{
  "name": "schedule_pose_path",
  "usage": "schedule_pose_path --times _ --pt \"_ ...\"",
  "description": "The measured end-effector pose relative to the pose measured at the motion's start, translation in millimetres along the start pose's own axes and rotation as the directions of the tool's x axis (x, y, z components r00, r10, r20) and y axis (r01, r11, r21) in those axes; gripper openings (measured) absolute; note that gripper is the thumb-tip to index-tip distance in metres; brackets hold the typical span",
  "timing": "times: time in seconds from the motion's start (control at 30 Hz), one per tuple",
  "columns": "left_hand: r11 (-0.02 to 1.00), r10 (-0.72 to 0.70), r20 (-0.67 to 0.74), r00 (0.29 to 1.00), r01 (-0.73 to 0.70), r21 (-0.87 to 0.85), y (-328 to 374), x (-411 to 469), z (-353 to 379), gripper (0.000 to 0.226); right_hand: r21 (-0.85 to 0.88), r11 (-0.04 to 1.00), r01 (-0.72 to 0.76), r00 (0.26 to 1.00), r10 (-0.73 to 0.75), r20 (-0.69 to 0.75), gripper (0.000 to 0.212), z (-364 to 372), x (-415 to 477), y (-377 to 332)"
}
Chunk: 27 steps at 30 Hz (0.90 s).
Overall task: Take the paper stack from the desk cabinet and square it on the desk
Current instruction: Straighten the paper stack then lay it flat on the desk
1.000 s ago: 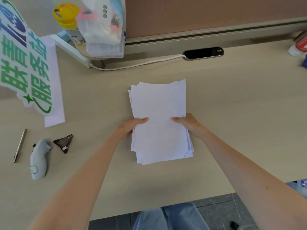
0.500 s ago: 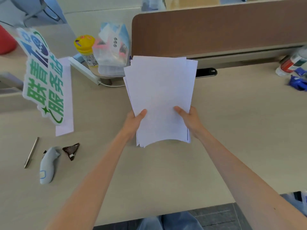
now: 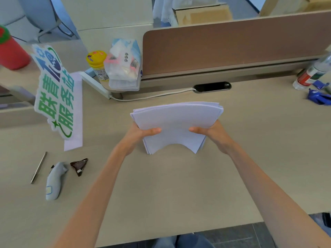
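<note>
A stack of white paper (image 3: 176,120) stands on its lower edge on the beige desk (image 3: 170,190), bowed so its middle arches up. My left hand (image 3: 141,135) grips the stack's left side, thumb on the front sheet. My right hand (image 3: 213,133) grips the right side the same way. The top edges of the sheets are slightly fanned and uneven. The desk cabinet is out of view.
At the left lie a pen (image 3: 38,167), a grey handheld device (image 3: 53,179), a dark folded wrapper (image 3: 79,165) and a green-lettered sign (image 3: 53,92). Behind the stack are a plastic bag (image 3: 123,67), a yellow-lidded jar (image 3: 97,64), a cable and a brown partition (image 3: 232,43). Bottles stand far right.
The stack lay flat on the desk, was lifted upright in both hands, and now rests on its lower edge, bent into an arch. The camera view tilted up.
</note>
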<state>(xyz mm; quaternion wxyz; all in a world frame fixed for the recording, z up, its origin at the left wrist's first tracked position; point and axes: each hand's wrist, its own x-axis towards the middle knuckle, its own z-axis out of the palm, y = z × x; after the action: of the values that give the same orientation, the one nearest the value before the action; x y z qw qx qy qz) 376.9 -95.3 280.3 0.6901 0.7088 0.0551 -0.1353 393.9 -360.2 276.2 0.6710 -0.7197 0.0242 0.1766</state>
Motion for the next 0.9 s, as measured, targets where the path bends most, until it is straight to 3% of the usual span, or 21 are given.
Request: schedule_pose_path --times 0.13,0.2,0.33,0.5,0.7,0.9 --pt "0.988 -0.055 0.207 0.977 0.023 0.153 25.6 0.8 -16.0 0.056 -0.085 0.996 0.005 0.99 0.007 0.139 0.043 -13.8 3.0 -18.2" --pt "0.984 -0.101 0.227 0.969 0.063 0.168 29.8 4.3 -16.8 0.053 -0.092 0.996 0.001 0.985 0.015 0.172 0.045 -14.3 4.1 -24.8" --pt "0.981 -0.121 0.17 0.978 0.092 0.171 29.9 9.4 -7.5 0.042 -0.039 0.999 0.034 0.992 -0.029 0.126 0.051 -4.1 7.7 -27.1" --pt "0.998 -0.048 -0.017 0.999 0.048 0.034 32.1 10.4 0.3 0.025 0.041 0.993 0.11 0.994 -0.111 0.012 0.034 8.6 5.4 -25.1" --pt "0.997 -0.066 -0.047 0.997 0.063 -0.049 2.5 0.4 -3.7 0.053 0.051 0.998 0.042 0.999 -0.042 0.013 0.037 10.2 1.1 -13.2" --pt "0.989 -0.102 -0.058 0.993 0.095 -0.114 -24.0 4.6 -11.5 0.045 0.14 0.99 -0.02 1.0 0.018 0.016 0.03 3.7 7.6 -9.2"
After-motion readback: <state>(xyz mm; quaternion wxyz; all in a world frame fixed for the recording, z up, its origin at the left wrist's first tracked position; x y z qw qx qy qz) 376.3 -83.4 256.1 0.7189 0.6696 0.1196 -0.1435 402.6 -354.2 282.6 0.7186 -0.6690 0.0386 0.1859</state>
